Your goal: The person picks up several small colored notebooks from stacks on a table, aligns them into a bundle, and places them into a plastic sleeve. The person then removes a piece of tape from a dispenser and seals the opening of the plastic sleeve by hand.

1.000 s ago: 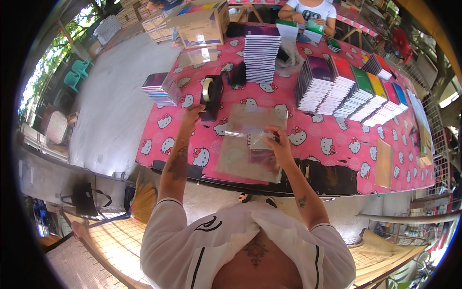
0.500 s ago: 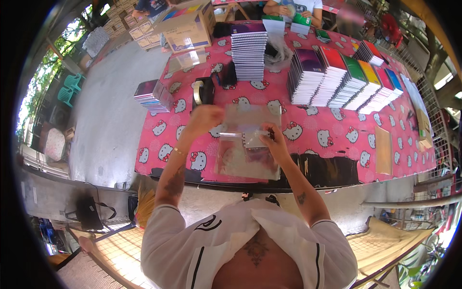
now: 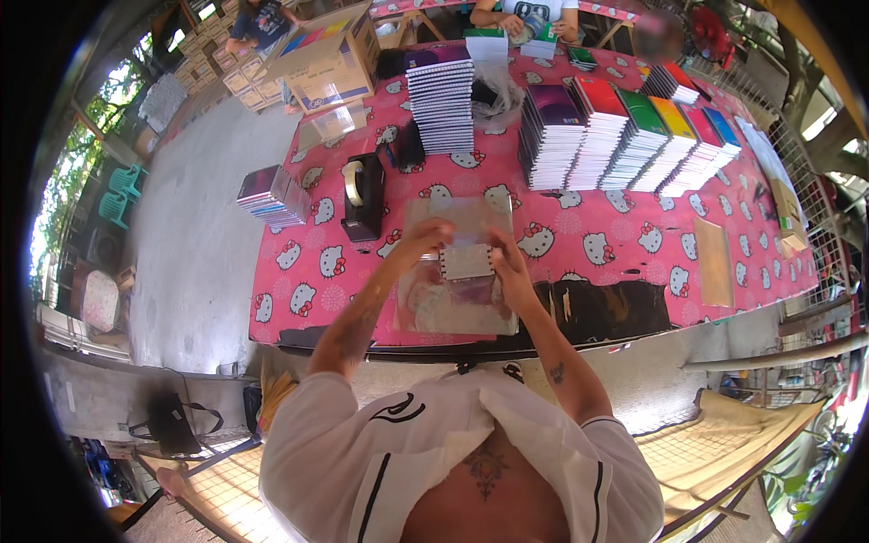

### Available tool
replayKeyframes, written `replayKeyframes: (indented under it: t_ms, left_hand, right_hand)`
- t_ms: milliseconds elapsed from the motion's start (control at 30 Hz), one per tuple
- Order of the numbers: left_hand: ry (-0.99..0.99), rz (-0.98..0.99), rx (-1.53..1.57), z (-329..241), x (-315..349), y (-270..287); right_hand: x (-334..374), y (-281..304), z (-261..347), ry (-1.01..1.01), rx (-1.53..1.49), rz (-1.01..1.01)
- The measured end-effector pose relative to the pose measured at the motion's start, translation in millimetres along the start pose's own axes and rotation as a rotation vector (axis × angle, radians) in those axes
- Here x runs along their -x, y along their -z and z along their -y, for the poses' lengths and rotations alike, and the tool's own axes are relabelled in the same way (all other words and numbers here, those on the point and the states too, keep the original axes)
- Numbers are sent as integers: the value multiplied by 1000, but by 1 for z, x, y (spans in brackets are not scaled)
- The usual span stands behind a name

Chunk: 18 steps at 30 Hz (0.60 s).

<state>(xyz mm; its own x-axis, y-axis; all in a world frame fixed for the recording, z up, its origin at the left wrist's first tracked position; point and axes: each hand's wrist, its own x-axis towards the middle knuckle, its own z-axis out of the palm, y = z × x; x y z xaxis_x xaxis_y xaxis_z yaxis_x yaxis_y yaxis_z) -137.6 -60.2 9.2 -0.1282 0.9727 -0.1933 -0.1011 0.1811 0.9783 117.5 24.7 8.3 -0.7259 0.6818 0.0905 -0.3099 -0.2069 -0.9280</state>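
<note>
A small bundle of spiral-bound notebooks [image 3: 468, 263] stands on end in front of me, white page edges up and coils along both sides. My right hand [image 3: 509, 264] is closed around its right side. At its far left corner is my left hand [image 3: 433, 237], its fingers bent and smeared by motion; whether they hold anything is unclear. Beneath the bundle lie clear plastic sheets [image 3: 434, 312] on the pink patterned tablecloth [image 3: 339, 290]. A black tape dispenser [image 3: 364, 204] with a pale roll stands to the left of my hands.
Tall notebook stacks [image 3: 441, 113] and coloured rows [image 3: 634, 140] fill the table's far side. A smaller stack [image 3: 273, 195] sits at the left edge, a cardboard box [image 3: 328, 63] behind. A brown flat piece [image 3: 713, 262] lies right. Two people work across the table.
My left hand has come away from the tape dispenser, right and nearer, to the bundle. The bundle now shows its white page edges upward. My right hand keeps its grip.
</note>
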Motion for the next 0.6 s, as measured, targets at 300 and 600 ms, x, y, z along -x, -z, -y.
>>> replayKeyframes:
  t_ms: [300, 600]
  left_hand:
    - [-604, -597, -755, -52, 114, -46]
    - [-118, -1590, -54, -141, 138, 294]
  right_hand:
    - [4, -31, 14, 191, -48, 220]
    - [47, -21, 24, -90, 125, -268]
